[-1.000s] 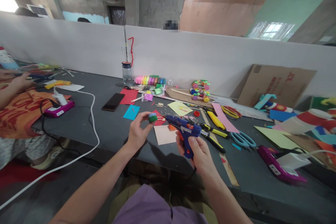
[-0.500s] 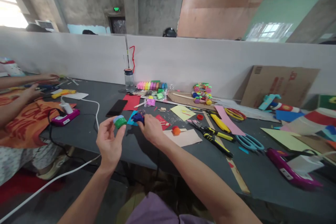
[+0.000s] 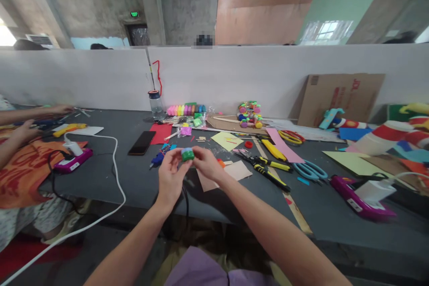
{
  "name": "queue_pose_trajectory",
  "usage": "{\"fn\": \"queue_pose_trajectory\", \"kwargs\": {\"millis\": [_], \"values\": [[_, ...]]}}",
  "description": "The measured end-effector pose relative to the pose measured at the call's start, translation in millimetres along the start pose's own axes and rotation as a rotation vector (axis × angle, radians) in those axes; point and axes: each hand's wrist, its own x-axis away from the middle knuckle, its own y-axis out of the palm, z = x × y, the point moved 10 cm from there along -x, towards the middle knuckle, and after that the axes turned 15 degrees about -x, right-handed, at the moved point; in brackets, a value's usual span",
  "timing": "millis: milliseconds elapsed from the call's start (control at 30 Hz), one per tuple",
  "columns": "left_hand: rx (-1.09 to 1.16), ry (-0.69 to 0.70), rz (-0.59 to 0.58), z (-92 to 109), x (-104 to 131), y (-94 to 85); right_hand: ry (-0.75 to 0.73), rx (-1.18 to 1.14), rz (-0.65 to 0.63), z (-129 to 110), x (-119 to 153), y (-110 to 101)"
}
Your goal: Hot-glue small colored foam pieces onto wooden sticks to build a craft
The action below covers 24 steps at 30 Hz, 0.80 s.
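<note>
A small green piece with a light blue top [image 3: 187,155] is pinched between the fingertips of my left hand [image 3: 171,174] and my right hand [image 3: 208,164], just above the table's front part. Both hands are closed on it. A dark blue object [image 3: 158,159] lies on the table to the left of my left hand. Partly behind my right wrist is an orange lump [image 3: 221,163], beside a beige card [image 3: 237,175]. The red paper [image 3: 161,134] and a black phone [image 3: 142,143] lie beyond my left hand.
Pliers [image 3: 264,174], blue-handled scissors [image 3: 310,170] and a yellow cutter [image 3: 273,149] lie to the right. Purple power strips [image 3: 73,161] sit at both sides, a white cable trailing at left. Another person's hands [image 3: 28,132] are at the far left. A bottle [image 3: 156,106] stands behind.
My right hand has let go of the dark blue object, which now lies on the table, and has closed on the green piece. My left hand has moved right. The view has shifted slightly right.
</note>
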Motion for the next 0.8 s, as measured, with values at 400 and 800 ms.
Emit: {"fn": "queue_pose_trajectory", "kwargs": {"millis": [400,800], "values": [[-0.059,0.063,-0.389,8,2,115.9,-0.006,-0.489,0.229,-4,62,-109],[-0.971,0.344,-0.779,-32,0,170.3,0.006,-0.095,0.468,17,90,-183]]}}
